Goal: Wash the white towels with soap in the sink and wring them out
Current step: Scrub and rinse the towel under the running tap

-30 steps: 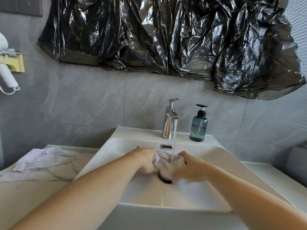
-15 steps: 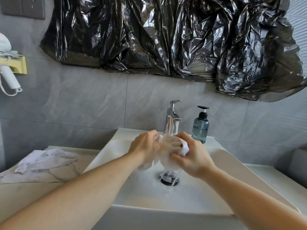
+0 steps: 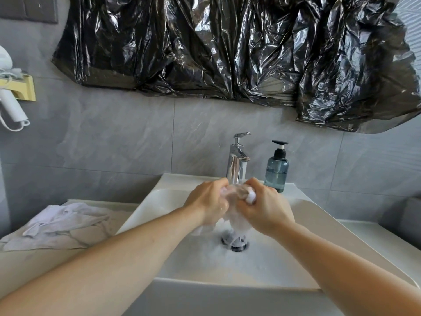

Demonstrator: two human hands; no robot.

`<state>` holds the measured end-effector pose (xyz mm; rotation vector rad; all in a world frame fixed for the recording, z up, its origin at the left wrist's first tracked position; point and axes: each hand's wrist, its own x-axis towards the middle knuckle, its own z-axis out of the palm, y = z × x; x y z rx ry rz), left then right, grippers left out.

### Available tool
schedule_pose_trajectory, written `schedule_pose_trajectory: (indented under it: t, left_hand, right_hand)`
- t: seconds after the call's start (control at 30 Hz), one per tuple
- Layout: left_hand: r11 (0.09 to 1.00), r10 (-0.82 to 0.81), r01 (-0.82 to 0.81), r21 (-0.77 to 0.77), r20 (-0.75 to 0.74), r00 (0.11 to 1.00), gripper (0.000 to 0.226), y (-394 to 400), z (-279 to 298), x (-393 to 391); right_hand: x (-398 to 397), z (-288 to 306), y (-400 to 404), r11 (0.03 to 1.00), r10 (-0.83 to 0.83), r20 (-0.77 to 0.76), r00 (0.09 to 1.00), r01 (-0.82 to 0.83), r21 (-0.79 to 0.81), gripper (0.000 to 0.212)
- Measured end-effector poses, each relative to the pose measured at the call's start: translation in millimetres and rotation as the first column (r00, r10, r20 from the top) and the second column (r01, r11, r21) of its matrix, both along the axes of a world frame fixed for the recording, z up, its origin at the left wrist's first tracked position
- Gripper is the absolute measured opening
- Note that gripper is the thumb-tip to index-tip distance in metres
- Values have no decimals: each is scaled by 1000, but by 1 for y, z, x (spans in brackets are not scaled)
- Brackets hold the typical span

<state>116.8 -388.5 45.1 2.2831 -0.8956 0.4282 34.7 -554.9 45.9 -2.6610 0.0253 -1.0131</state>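
While water runs, left hand (image 3: 208, 202) & right hand (image 3: 265, 212) each grip wet towel (image 3: 234, 215) over sink (image 3: 141, 215).

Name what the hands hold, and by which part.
Left hand and right hand grip one bunched wet white towel, each at its own side.

A bathroom: a white ceramic sink (image 3: 319, 215) with a chrome faucet (image 3: 237, 163) stands against a grey-tiled wall (image 3: 127, 137). Right of the faucet is a blue pump soap bottle (image 3: 276, 171); far to its left, a wall-mounted white hair dryer (image 3: 10, 103). Above the faucet, black plastic sheeting (image 3: 227, 46) covers the wall; crumpled white towels (image 3: 61, 222) lie on the bench (image 3: 34, 258) left of the sink.
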Motion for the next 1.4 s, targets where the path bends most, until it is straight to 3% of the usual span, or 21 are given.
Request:
schedule_pose_trajectory:
  t: [0.1, 0.2, 0.27, 0.5, 0.73, 0.83, 0.9, 0.97, 1.03, 1.17, 1.3, 1.4]
  left_hand:
    - [999, -23, 24, -21, 49, 999, 9, -8, 2, -10]
    - [997, 11, -17, -74, -77, 997, 19, -13, 4, -7]
    - [996, 11, -19, -83, -93, 996, 19, -9, 3, -2]
    - [997, -52, 45, 58, 117, 992, 15, -4, 3, -11]
    - [995, 68, -76, 66, 113, 991, 34, -9, 1, -6]
    - [953, 134, -121, 279, -27, 991, 40, -4, -2, -3]
    - [897, 149, -33, 440, -232, 961, 51, 1, -9, 1]
    - [887, 160, 19, 462, -346, 924, 54, 7, -14, 6]
    - [902, 177, -4, 432, -360, 916, 48, 10, -15, 8]
    - [868, 170, -23, 495, -254, 952, 36, 10, -11, -6]
    - [741, 136, -113, 662, 18, 991, 51, 6, 0, -29]
    - [741, 135, -141, 656, 61, 989, 44, 11, 1, -50]
  right_hand:
    - [-1, -2, -9, 996, -42, -68, 997, 47, 73, 33]
    - [-11, 4, -6, 980, 189, 59, 980, -192, 52, 35]
    - [-9, 4, -2, 968, 248, 69, 966, -250, 30, 32]
    - [11, -13, -11, 988, -9, -242, 970, 45, 146, 23]
    - [10, -8, -23, 967, -41, -156, 987, 79, 244, 24]
    - [11, -13, -22, 959, -25, -344, 939, 120, 258, 23]
    - [8, -17, -21, 958, 11, -563, 826, 153, 244, 39]
    - [5, -16, -21, 956, 38, -658, 752, 164, 242, 60]
    - [1, -13, -19, 971, 36, -687, 726, 138, 197, 75]
    - [-13, -6, -13, 996, -34, -761, 648, 82, 26, 85]
    - [-28, 2, -9, 993, -104, -794, 599, 24, -111, 68]
    - [-44, 2, -3, 989, -118, -794, 596, -5, -150, 79]
